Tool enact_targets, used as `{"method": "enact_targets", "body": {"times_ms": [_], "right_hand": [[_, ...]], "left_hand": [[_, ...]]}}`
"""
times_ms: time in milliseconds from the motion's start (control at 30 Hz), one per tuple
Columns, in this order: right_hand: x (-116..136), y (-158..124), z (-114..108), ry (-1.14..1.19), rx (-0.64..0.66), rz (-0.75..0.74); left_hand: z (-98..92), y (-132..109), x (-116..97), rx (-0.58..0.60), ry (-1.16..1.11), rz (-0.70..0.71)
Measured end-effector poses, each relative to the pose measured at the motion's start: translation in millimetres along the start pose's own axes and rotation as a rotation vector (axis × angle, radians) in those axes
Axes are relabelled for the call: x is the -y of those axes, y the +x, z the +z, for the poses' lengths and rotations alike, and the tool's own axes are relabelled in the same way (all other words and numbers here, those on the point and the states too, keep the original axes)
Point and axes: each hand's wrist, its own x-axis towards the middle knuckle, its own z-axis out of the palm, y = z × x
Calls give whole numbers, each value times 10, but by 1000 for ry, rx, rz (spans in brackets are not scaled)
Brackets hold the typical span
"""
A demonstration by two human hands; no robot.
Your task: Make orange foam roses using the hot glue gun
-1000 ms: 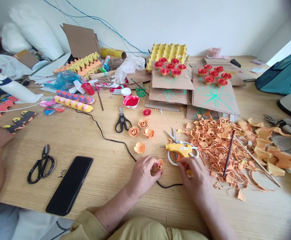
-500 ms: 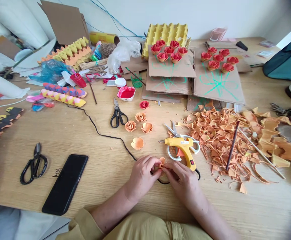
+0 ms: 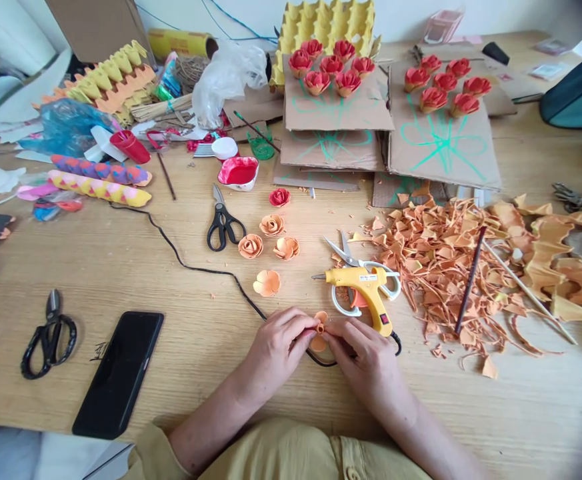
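Between my two hands is a small orange carton flower [image 3: 319, 343], its petals spread and a tiny rolled centre standing in the middle. My left hand [image 3: 279, 347] pinches it from the left with thumb and fingertips. From the other side my right hand [image 3: 365, 353] grips it the same way. Just beyond my right hand lies a yellow glue gun [image 3: 365, 283], resting over white-handled scissors [image 3: 343, 308]. Orange flowers, one a flat petal cup [image 3: 267, 283] and another a rolled rose [image 3: 251, 246], sit ahead of my hands, with a red rose [image 3: 279, 197] behind them.
Orange carton scraps [image 3: 435, 267] are heaped at right. Cardboard sheets [image 3: 441, 150] with red roses stand at the back. A red paint dish [image 3: 239, 175] and black scissors [image 3: 223, 223] lie mid-table. A phone [image 3: 119, 373] and more scissors [image 3: 49, 340] are at left; a black cord [image 3: 195, 269] crosses the table.
Both hands stay on the flower, whose petals now show more between my fingers. The view has shifted slightly, and the person's arm at the left edge is out of sight.
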Motion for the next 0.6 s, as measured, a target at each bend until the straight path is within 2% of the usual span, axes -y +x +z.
{"method": "enact_targets", "body": {"times_ms": [233,600], "right_hand": [[-36,-17,27,14,5,12],[-28,-4,21,31,-14,-9]], "left_hand": [[3,22,-25,-20,-58,-28],[34,-6,4,-73,-20,-37]]}}
